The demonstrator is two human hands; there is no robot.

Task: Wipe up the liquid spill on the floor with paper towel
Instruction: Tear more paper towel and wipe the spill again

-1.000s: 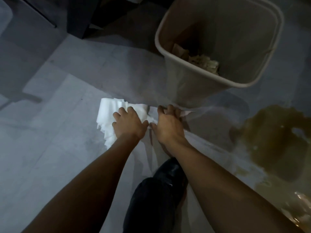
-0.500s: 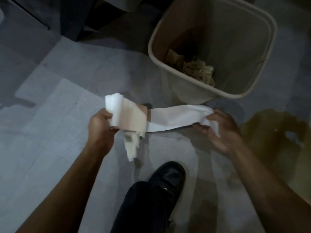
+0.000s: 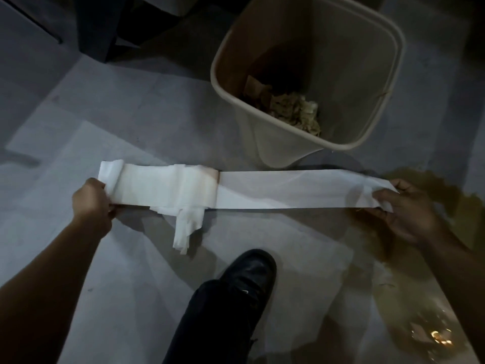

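Clearly, preparation is underway: the left hand [image 3: 90,203] is gripping the paper towel [image 3: 262,190] wad, while the right hand [image 3: 401,208] is pinching its free end, stretching the strip just before the waste bin [image 3: 262,143]. Next, lowering it onto the brown spill [image 3: 433,245] right of the bin.

Some indoor room, home or office; which one cannot be told. A grey tiled floor [image 3: 131,143] fills the view, a beige bin [image 3: 265,137] with crumpled waste stands at 1 o'clock, and dark furniture [image 3: 105,30] sits at 11 o'clock.
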